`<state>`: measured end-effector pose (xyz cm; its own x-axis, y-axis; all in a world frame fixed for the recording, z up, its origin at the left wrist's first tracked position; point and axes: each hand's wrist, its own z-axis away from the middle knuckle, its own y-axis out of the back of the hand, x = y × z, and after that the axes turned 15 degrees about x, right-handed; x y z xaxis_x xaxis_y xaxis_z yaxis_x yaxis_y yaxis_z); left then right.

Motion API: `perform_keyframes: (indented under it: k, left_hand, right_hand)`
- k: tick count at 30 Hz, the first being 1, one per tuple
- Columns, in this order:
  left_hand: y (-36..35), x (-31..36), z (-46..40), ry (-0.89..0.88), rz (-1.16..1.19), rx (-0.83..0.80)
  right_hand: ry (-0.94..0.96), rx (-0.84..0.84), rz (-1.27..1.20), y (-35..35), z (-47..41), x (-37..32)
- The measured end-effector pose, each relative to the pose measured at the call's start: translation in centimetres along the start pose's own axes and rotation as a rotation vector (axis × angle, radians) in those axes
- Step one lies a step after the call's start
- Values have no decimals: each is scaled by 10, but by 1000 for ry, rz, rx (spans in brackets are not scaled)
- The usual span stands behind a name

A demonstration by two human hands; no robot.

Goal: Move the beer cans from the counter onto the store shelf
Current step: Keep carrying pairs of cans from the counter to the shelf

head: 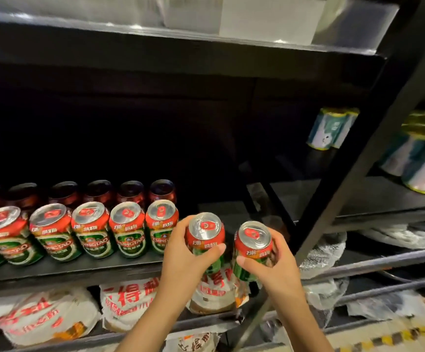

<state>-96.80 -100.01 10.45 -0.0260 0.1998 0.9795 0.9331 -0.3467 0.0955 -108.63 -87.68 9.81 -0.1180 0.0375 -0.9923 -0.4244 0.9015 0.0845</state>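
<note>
Holding two red-and-green aluminium beer cans at the front edge of the black store shelf (84, 269), one in each hand.

Left hand (180, 252) has its grip curled round the left-held can (205, 231), thumb across the label; right hand (273, 262) has its grip wrapped on the right-held can (253, 243); both cans upright, near each other, tilted slightly; at nine o'clock of them a row of matching cans (92, 229) stands on the shelf, dark red cans (99, 191) behind; white printed bags (127, 303) lie on the shelf below, at six o'clock; pale blue packs (330, 129) sit at two o'clock.
</note>
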Motion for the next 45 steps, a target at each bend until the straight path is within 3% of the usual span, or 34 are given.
perform_keyframes:
  k: [13, 21, 39, 45]
  left_hand:
    - [-59, -19, -33, 4, -54, 280]
    - [-74, -29, -62, -11, -135, 356]
    - [-84, -45, -91, 7, -129, 372]
    - [-79, -74, -78, 11, -154, 299]
  right_hand:
    - [-7, -149, -32, -29, -75, 27]
    - [-13, -37, -19, -45, -98, 41]
    - [37, -165, -118, -70, -133, 53]
    - [29, -101, -60, -70, -128, 74]
